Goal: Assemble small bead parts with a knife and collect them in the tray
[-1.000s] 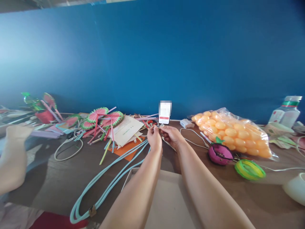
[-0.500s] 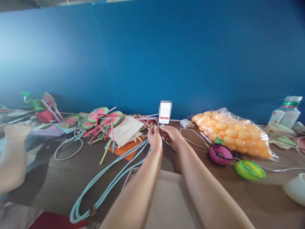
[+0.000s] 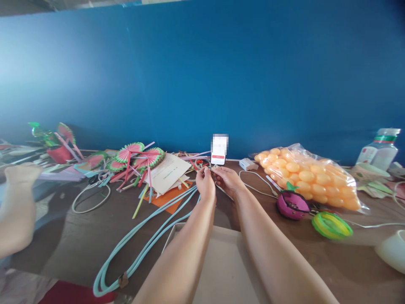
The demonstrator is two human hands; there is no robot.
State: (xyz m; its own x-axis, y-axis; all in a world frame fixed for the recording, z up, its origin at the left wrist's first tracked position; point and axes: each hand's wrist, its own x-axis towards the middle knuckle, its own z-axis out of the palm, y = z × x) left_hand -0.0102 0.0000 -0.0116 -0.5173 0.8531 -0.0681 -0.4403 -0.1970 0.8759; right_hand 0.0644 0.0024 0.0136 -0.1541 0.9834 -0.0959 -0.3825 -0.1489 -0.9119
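Both arms reach forward over a shallow pale box (image 3: 221,257). My left hand (image 3: 205,183) is closed, its thumb and fingers pinched around something too small to name. Close beside it on the right, my right hand (image 3: 228,180) is pinched too, and what lies in its fingertips is hidden. Just beyond the fingertips a phone (image 3: 218,159) with a lit screen leans against the blue wall. Light-blue tubing (image 3: 148,236) in long loops runs from near my left wrist toward the lower left, bound by a brown tie (image 3: 123,279).
Watermelon-patterned paper fans (image 3: 150,158), a paper sheet (image 3: 167,171) and an orange sheet (image 3: 171,204) lie left. Rightward are a bag of orange balls (image 3: 310,177), a purple pouch (image 3: 292,205), green-yellow rings (image 3: 331,225) and a bottle (image 3: 379,147). Another person's arm (image 3: 19,207) rests at far left.
Almost nothing differs. My fingers shift very slightly at the same spot, and the other person's hand at the far left moves a little.
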